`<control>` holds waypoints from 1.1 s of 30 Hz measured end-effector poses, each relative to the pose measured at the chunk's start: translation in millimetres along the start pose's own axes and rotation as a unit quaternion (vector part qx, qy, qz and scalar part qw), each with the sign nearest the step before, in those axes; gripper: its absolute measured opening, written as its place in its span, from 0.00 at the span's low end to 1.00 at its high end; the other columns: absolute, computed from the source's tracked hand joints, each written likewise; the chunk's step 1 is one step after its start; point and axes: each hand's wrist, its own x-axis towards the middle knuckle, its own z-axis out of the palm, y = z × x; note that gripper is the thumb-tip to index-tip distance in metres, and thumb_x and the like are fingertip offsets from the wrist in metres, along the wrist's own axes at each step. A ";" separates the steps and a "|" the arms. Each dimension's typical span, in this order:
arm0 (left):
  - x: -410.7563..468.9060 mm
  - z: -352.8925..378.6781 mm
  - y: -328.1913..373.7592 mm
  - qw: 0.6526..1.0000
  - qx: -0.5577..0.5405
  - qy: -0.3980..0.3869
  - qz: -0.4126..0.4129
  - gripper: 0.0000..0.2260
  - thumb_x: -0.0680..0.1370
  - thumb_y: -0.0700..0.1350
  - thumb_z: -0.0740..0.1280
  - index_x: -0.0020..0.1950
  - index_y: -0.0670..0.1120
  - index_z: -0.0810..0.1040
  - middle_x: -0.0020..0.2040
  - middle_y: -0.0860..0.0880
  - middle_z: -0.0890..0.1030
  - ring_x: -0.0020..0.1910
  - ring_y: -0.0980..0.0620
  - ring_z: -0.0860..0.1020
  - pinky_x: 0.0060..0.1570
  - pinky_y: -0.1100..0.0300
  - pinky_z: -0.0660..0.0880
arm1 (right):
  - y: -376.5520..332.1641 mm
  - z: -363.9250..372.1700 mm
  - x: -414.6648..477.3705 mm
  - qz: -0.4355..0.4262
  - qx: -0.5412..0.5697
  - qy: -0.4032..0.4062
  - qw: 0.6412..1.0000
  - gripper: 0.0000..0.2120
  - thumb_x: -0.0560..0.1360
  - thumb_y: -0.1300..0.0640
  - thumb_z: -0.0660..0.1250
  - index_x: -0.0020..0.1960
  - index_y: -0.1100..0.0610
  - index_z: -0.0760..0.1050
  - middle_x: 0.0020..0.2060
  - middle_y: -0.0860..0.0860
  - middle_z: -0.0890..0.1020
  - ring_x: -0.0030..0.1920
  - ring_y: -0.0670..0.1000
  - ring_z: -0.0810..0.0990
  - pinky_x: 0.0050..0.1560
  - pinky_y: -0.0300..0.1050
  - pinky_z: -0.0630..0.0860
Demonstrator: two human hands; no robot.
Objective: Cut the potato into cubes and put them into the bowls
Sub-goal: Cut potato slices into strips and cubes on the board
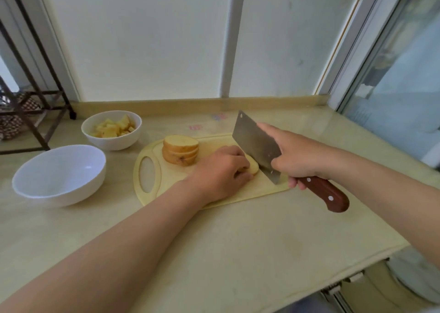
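Leftmost, empty white bowl [71, 193] sits well left of the left fingers. Behind it is a second white bowl [114, 142] holding potato cubes [113, 128]. Next the cutting board [171, 174]. A stack of potato slices [180, 149] stands on it, just beyond the left knuckles and to their left. Left hand [219, 172] is on the board, fingers curled down over a potato piece [254, 168]; only its right end shows past the fingertips. Cleaver [256, 146] stands edge-down just right of those fingertips, against the piece. Right hand [300, 155] grips the cleaver, fingers wrapped round the brown handle [328, 195], forefinger stretched along the blade.
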 end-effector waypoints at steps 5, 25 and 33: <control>-2.6 -3.7 -0.9 1.000 0.002 -0.018 0.018 0.12 0.76 0.50 0.65 0.52 0.45 0.84 0.51 0.47 0.79 0.49 0.47 0.77 0.48 0.50 0.77 | 3.2 4.9 -9.2 0.001 -0.013 0.040 0.999 0.47 0.76 0.68 0.57 0.79 0.27 0.44 0.50 0.53 0.75 0.28 0.54 0.85 0.25 0.41 0.76; -1.3 -4.0 -2.9 0.999 -0.011 -0.003 0.036 0.07 0.75 0.44 0.68 0.49 0.43 0.84 0.50 0.47 0.80 0.47 0.48 0.77 0.50 0.53 0.76 | -2.7 7.6 -34.5 0.002 -0.059 -0.004 0.998 0.45 0.79 0.64 0.58 0.80 0.28 0.39 0.39 0.57 0.80 0.22 0.50 0.79 0.26 0.43 0.77; -9.7 -9.4 -7.4 0.999 0.007 0.017 0.049 0.05 0.74 0.41 0.70 0.46 0.42 0.84 0.46 0.46 0.81 0.44 0.47 0.78 0.44 0.52 0.77 | -13.0 19.0 1.8 -0.017 0.020 0.065 0.998 0.47 0.77 0.66 0.59 0.81 0.30 0.42 0.47 0.54 0.79 0.31 0.56 0.86 0.27 0.46 0.80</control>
